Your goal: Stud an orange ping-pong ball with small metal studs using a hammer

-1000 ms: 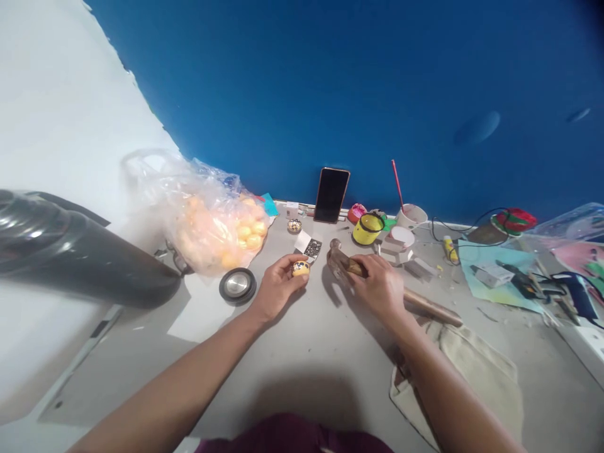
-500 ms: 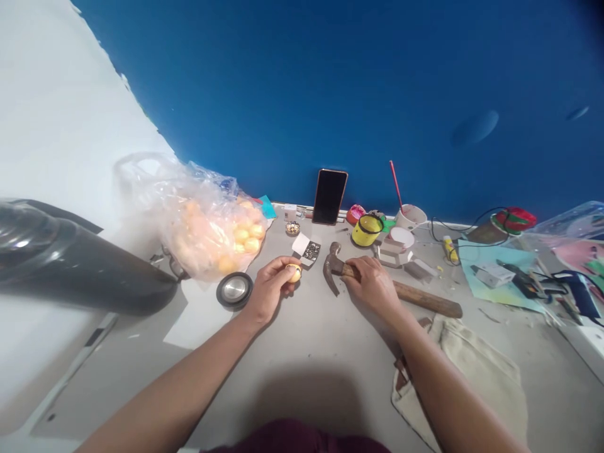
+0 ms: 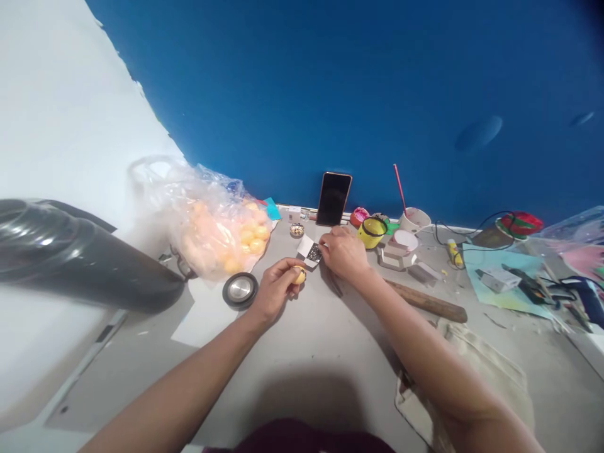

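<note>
A small yellow ball [image 3: 299, 275] with a dark mark is pinched between the thumb and fingers of my left hand [image 3: 276, 286]. My right hand [image 3: 345, 251] reaches to a small open box [image 3: 313, 253] of tiny dark shiny metal pieces, its fingertips drawn together at the box's right edge. Whatever may be between those fingertips is hidden. Beneath the right hand and forearm lies a claw hammer [image 3: 427, 301]; its wooden handle and one claw tip show, while most of the head is covered.
A clear plastic bag [image 3: 207, 233] of yellow balls lies at left, near a round dark lid [image 3: 240, 290] and a large dark cylinder [image 3: 89, 264]. A phone [image 3: 334, 199] leans against the blue wall. A yellow cup [image 3: 371, 233] and white cup [image 3: 415, 220] stand right; cloth [image 3: 486, 371] lies in front.
My right hand has let go of the hammer handle and moved left and away from me to the small box. The left hand still holds the ball. The view has shifted slightly.
</note>
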Demonstrator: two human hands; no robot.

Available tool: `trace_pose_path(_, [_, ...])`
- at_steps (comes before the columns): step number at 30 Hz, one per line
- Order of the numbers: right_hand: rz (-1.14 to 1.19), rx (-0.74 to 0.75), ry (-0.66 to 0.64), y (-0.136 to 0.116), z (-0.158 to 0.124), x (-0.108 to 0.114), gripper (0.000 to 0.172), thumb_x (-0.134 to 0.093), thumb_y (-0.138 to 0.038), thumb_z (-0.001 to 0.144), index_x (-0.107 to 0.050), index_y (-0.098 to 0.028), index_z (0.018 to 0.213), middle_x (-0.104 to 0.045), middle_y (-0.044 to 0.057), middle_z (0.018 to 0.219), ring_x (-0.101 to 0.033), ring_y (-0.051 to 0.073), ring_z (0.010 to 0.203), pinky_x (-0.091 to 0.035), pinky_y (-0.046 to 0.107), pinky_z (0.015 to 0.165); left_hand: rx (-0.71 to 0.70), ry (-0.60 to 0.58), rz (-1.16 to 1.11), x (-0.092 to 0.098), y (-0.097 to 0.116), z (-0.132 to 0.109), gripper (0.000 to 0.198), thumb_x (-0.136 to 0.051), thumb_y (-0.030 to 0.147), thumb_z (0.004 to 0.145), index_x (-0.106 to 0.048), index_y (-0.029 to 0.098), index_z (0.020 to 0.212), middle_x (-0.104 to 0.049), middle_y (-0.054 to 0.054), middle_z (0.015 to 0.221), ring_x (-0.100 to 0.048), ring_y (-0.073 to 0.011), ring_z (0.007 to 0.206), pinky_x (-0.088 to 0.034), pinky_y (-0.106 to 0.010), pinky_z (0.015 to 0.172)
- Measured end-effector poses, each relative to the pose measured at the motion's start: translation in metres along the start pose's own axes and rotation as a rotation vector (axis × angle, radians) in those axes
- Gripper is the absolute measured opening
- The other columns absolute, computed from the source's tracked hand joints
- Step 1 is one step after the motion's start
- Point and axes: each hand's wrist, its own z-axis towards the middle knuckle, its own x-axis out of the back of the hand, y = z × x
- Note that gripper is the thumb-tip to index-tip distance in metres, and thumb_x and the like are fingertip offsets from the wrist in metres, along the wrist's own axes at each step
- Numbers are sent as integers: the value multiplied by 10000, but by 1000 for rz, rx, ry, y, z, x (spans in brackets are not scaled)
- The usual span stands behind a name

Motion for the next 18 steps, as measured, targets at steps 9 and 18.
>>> trace_pose_path(9, [-40, -51, -140, -20, 11, -15, 277, -561, -348, 953, -761, -194, 1065, -647, 158, 1148, -570, 302, 1122, -504, 352, 807, 13, -19, 11, -4, 3, 0, 298, -719, 410, 794, -669, 150, 932, -586, 7, 617, -490, -97, 492, -382, -225, 461])
trace_pose_path(18, [79, -18, -26, -9, 3, -20, 242, -529, -267, 948, -763, -209, 928, -690, 128, 1044, -598, 264, 1024, -459, 309, 702, -10, -28, 57, -1, 4, -2, 312, -723, 432, 812, -696, 150, 941, -600, -1, 658, -514, -98, 500, -407, -229, 469])
